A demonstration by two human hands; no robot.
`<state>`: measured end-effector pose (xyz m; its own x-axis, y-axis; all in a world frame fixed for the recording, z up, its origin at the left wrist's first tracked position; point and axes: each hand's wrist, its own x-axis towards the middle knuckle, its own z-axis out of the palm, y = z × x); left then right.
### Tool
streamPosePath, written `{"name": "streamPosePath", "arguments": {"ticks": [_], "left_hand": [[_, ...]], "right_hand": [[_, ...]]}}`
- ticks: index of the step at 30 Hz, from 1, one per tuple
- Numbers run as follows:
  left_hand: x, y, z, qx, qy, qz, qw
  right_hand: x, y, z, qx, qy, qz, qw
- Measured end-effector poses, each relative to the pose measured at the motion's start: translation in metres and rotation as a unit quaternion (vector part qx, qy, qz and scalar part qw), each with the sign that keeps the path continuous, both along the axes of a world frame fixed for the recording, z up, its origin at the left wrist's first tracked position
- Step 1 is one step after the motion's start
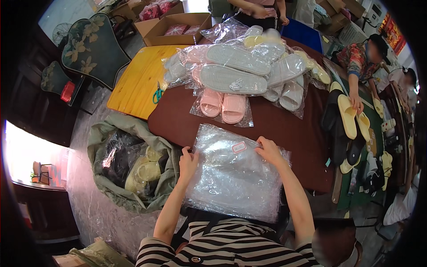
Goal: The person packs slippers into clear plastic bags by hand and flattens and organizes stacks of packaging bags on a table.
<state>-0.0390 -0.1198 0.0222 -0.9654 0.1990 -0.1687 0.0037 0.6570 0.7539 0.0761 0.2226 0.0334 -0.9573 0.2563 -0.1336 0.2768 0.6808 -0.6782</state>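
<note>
A flat stack of clear plastic bags (227, 178) lies at the table's near edge, hanging over toward my lap, with a small red-framed label (239, 147) near its top. My left hand (188, 163) is closed on the stack's left edge. At the upper right edge, my right hand (268, 150) pinches the plastic between thumb and fingers. Just beyond the stack, a pair of pink slippers (222, 107) lies in a clear bag. Behind them is a heap of bagged slippers, with grey soles (233, 79) turned up on top.
Left of me, an open green sack (100, 178) holds bagged yellow and black slippers. Scissors (158, 93) lie at the yellow wooden table's edge (133, 80). A cardboard box (151, 33) stands behind. At right, a co-worker's hand (357, 103) touches yellow slippers (348, 116). Another person stands across the table.
</note>
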Motion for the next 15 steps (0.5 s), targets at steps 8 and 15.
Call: {"name": "streamPosePath", "arguments": {"ticks": [8,15], "left_hand": [[-0.009,-0.017,0.002,0.108,-0.153,-0.047,0.981],[-0.017,-0.033,-0.024,0.055,-0.195,-0.123,0.971]], "right_hand": [[-0.009,0.013,0.003,-0.009,0.007,0.008,1.0],[-0.004,0.008,-0.01,0.067,0.023,0.064,0.995]]}}
